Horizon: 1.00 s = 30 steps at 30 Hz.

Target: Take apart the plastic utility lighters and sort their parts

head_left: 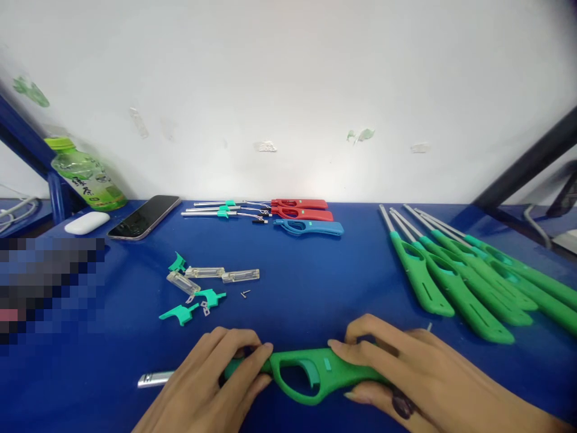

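Note:
A green long-nosed lighter (311, 373) lies crosswise on the blue table (315, 282) near its front edge, its metal tube (155, 379) sticking out to the left. My left hand (216, 379) pinches the lighter at the neck, where handle meets tube. My right hand (406, 373) is wrapped over the handle's right end, thumb on top beside the small slide button. Both hands are closed on the lighter.
Several green lighters (464, 276) lie in a row at the right. Two red lighters (300, 208) and a blue one (311, 227) lie at the back with loose tubes. Small teal triggers and clear tanks (202, 279) are scattered left of centre. Phone (144, 216), white case (86, 222) and green bottle (85, 174) at far left.

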Each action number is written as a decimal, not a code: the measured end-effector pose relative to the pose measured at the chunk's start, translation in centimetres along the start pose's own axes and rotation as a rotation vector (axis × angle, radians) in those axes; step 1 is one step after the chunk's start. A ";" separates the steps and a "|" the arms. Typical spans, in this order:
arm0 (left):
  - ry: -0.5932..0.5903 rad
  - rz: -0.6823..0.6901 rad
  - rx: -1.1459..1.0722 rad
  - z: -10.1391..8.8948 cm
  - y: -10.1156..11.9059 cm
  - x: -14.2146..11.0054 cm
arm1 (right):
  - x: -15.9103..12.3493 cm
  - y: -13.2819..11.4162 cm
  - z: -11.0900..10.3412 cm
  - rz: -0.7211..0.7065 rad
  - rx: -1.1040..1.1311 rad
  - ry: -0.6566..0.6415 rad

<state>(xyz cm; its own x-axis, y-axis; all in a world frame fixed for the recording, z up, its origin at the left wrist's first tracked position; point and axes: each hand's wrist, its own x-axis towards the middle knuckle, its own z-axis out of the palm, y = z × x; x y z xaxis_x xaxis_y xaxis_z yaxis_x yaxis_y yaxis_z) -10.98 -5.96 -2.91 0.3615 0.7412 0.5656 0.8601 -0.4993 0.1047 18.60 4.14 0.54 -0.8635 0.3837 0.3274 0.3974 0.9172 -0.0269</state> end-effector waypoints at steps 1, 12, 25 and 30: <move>0.008 0.018 0.000 0.2 0.1 0.0 | 0.0 0.0 0.0 0.002 -0.008 0.003; -0.023 0.013 0.114 0.8 0.6 0.3 | 3.3 -2.8 1.2 -0.040 -0.149 -0.036; -0.116 0.025 0.198 0.6 0.9 0.4 | 2.9 -3.5 2.2 0.173 0.248 -0.046; -0.175 -0.024 0.171 1.0 0.7 -0.6 | 2.8 -3.2 2.3 0.139 0.265 -0.052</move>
<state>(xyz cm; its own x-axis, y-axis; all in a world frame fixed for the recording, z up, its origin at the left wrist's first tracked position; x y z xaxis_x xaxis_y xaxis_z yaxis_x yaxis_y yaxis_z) -10.20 -6.33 -3.93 0.3844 0.8257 0.4129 0.9122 -0.4085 -0.0324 14.17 2.53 -0.56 -0.8239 0.5060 0.2552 0.4237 0.8490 -0.3156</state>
